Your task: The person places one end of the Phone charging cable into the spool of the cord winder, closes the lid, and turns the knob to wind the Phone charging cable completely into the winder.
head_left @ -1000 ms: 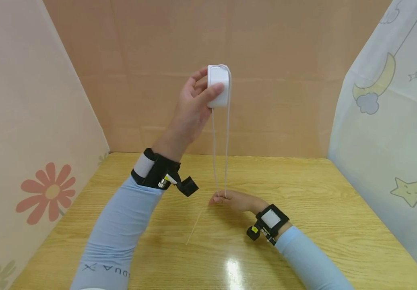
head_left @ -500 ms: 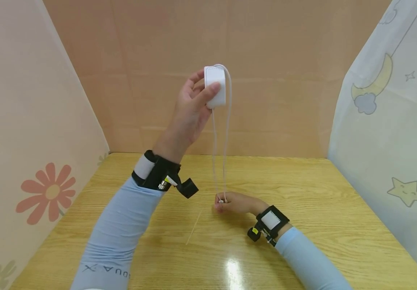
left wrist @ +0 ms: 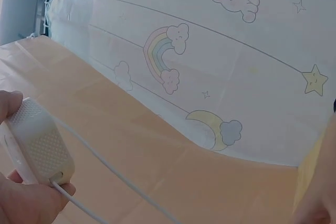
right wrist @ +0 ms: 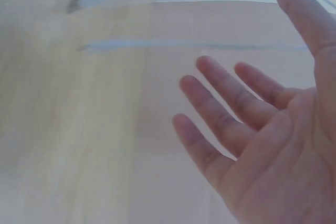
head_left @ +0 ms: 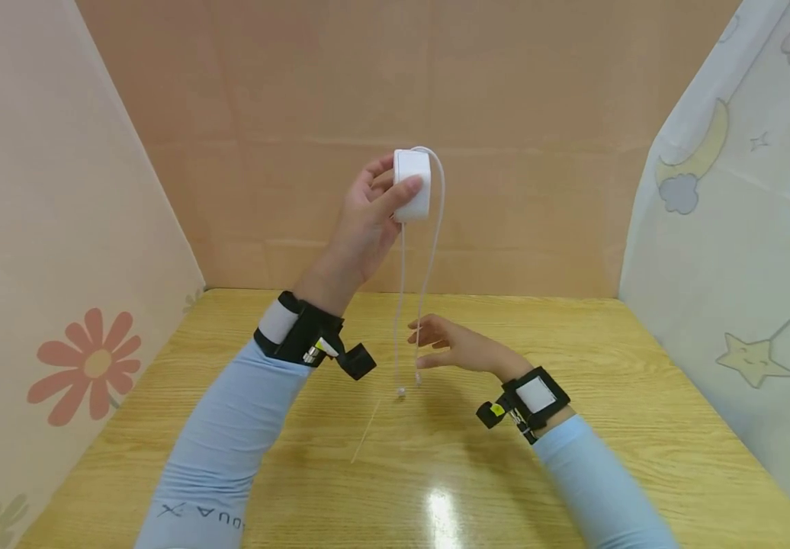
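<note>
— Holding up the white charger block (head_left: 412,185) is the left hand (head_left: 366,221), well above the counter (head_left: 642,396); none of its cable (head_left: 429,267) looks wound yet.

— Right hand (head_left: 460,349)?

— Open, fingers spread beside the two dangling strands, gripping nothing. Both ends hang loose just above the wood.

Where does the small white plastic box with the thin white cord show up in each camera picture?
Head view: the white plastic box, upper centre, gripped by the left hand.
Left wrist view: lower left, between thumb and fingers.
Right wrist view: box not in it.
Shared landmark: the thin white cord.
</note>
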